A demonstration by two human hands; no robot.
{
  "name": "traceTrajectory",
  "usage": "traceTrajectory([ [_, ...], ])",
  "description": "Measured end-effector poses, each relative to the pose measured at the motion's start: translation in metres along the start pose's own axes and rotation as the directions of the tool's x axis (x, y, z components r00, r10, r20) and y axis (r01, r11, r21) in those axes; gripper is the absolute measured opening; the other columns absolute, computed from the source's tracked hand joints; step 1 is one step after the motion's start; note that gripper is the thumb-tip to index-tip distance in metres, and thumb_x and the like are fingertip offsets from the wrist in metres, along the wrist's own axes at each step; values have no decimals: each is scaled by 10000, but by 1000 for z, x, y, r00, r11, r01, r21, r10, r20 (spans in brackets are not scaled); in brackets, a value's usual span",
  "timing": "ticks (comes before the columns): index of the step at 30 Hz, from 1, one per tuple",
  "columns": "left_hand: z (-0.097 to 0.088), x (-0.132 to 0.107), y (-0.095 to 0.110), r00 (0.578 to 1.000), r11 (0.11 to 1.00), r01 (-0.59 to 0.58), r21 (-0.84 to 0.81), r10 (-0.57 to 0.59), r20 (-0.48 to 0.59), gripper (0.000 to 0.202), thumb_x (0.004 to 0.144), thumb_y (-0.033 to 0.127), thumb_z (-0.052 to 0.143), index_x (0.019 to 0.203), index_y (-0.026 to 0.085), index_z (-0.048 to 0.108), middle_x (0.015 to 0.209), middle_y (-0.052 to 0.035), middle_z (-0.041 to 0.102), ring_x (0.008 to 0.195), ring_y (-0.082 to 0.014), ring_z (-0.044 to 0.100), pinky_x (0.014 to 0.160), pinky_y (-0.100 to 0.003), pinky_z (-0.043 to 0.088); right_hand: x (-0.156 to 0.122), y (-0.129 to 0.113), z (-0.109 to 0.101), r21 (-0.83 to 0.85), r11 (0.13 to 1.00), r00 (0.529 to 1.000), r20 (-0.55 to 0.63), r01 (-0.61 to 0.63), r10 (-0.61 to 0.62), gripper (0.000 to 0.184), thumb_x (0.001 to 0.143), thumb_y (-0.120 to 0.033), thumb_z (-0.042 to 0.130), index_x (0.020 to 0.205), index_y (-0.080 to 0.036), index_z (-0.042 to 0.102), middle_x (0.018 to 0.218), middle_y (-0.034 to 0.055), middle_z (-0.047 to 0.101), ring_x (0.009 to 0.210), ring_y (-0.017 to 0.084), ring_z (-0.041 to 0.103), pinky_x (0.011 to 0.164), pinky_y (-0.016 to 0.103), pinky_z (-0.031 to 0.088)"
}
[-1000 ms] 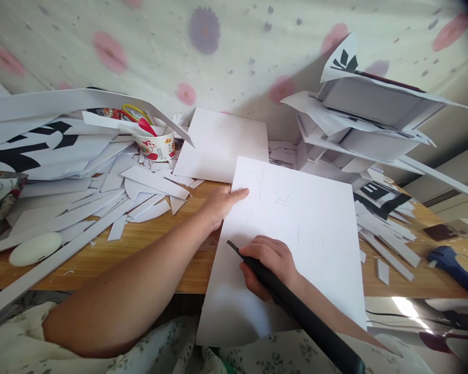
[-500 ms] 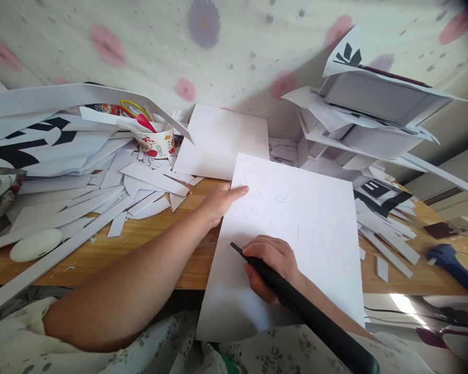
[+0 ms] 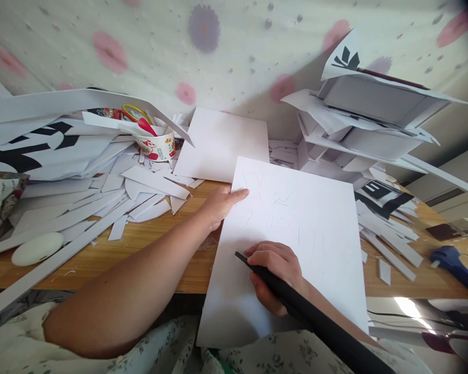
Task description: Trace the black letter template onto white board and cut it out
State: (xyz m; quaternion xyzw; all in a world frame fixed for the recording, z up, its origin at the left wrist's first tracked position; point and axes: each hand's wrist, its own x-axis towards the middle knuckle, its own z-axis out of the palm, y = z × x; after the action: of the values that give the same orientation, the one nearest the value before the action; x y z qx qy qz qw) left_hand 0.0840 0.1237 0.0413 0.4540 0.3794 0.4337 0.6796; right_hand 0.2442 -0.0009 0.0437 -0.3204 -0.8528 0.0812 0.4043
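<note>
A large white board lies tilted over the front edge of the wooden table, with faint cut lines on it. My left hand grips its left edge, thumb on top. My right hand is closed round a long black tool, whose tip rests on the lower left part of the board. A second white sheet lies behind the board against the wall.
White strips and offcuts cover the left of the table, with a printed cup and a white oval object. Stacked white boxes stand at the right. More strips and a blue tool lie beyond.
My right hand has drawn the black tool down and slightly right across the board, towards me. My left hand has stayed on the board's edge.
</note>
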Motion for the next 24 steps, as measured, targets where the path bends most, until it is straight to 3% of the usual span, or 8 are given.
traceTrajectory([
  [5, 0, 0, 0, 1000, 1000, 4, 11, -4, -6, 358, 665, 446, 793, 823, 136, 706, 794, -62, 712, 663, -178, 625, 627, -266, 470, 0, 1, 0, 8, 999, 999, 14, -37, 36, 245, 722, -115, 488, 941, -224, 506, 828, 47, 678, 761, 190, 677, 675, 322, 562],
  [8, 1, 0, 0, 1000, 1000, 2, 5, -2, 0, 354, 661, 445, 796, 811, 138, 703, 780, -57, 707, 649, -171, 618, 629, -265, 470, -1, 6, 2, 104, 995, 999, -35, -1, 5, 211, 712, -147, 484, 905, -228, 515, 775, 35, 671, 713, 186, 674, 629, 307, 555],
  [13, 2, -3, 3, 1000, 1000, 7, 9, -7, -8, 361, 665, 442, 792, 821, 131, 697, 778, -62, 704, 657, -179, 625, 642, -274, 477, 0, 14, -1, 255, 963, 988, -103, -86, 116, 192, 715, -166, 501, 891, -233, 535, 766, 25, 671, 691, 175, 679, 594, 279, 540],
  [24, 1, 0, 2, 1000, 1000, 3, -4, -3, 2, 340, 661, 428, 806, 815, 140, 712, 792, -55, 710, 670, -170, 624, 637, -261, 480, 2, 15, 4, 155, 988, 998, -57, -7, 16, 225, 700, -143, 496, 905, -230, 524, 733, 18, 655, 682, 172, 660, 577, 273, 513],
])
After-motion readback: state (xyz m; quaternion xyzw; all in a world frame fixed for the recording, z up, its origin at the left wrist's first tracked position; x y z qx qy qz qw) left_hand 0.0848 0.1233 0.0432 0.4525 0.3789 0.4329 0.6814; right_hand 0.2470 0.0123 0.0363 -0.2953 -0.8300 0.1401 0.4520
